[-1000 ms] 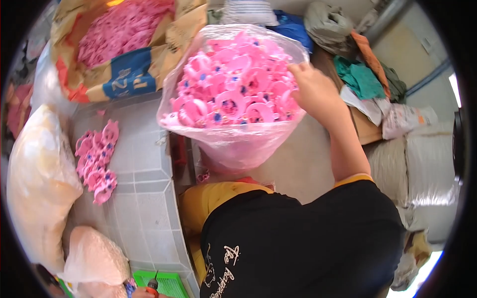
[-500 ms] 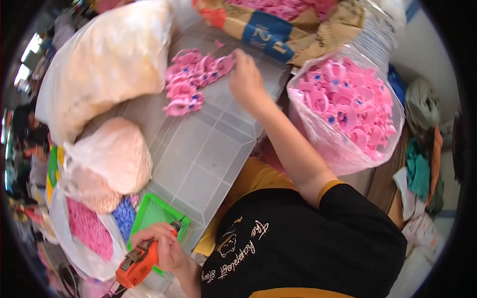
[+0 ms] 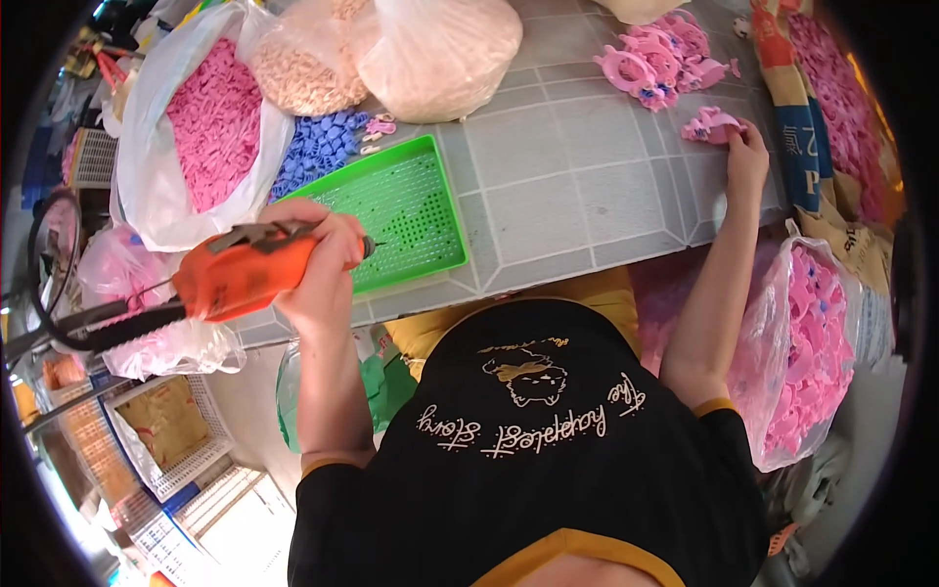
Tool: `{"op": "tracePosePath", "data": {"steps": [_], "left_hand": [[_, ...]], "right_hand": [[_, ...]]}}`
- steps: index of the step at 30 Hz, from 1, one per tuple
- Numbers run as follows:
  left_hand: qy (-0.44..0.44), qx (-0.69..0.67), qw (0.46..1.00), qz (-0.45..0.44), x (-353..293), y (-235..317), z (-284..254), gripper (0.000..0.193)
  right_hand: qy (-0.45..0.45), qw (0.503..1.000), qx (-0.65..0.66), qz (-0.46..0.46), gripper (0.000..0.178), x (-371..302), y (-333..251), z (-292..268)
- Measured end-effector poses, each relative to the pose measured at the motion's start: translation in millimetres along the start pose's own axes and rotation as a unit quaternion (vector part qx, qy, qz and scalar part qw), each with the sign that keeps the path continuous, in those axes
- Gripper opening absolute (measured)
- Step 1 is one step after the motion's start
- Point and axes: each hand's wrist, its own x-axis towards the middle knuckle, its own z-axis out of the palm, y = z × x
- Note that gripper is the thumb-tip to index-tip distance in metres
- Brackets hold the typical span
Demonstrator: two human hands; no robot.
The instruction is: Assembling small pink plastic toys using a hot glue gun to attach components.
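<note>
My left hand point(image 3: 328, 256) is wrapped round an orange electric screwdriver point(image 3: 240, 274), its thin dark bit pointing right over the green perforated tray point(image 3: 458, 220). A cord runs from the tool's back end to the left. At the right of the table, my right hand point(image 3: 749, 161) pinches a pink plastic part point(image 3: 706, 125) by its right end, close to the tabletop. Just beyond it lies a heap of similar pink parts point(image 3: 655, 64) with small blue pieces on them.
Blue pieces point(image 3: 318, 147) lie beside a bag of pink pieces point(image 3: 215, 127) at the left. Bags of peach-coloured pieces point(image 3: 440, 54) stand at the back of the grey tiled table point(image 3: 548, 196). A paper sack point(image 3: 797, 127) and a plastic bag of pink parts point(image 3: 807, 362) flank the right side.
The whole view has swung round, moving the table contents in the picture. My right hand, earlier at the edge of the pink heap, now holds one part apart from it. The left keeps the screwdriver.
</note>
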Motion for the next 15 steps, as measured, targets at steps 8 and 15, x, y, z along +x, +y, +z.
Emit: {"op": "tracePosePath", "data": {"steps": [8, 15], "left_hand": [[-0.041, 0.008, 0.999, 0.012, -7.8, -12.8, -14.4, 0.028], [-0.053, 0.019, 0.998, 0.009, -10.5, -13.4, -17.7, 0.03]], "right_hand": [[-0.184, 0.98, -0.007, -0.076, 0.022, -135.2, -93.2, 36.7], [-0.281, 0.949, 0.007, -0.145, 0.027, -185.3, -155.9, 89.5]]}}
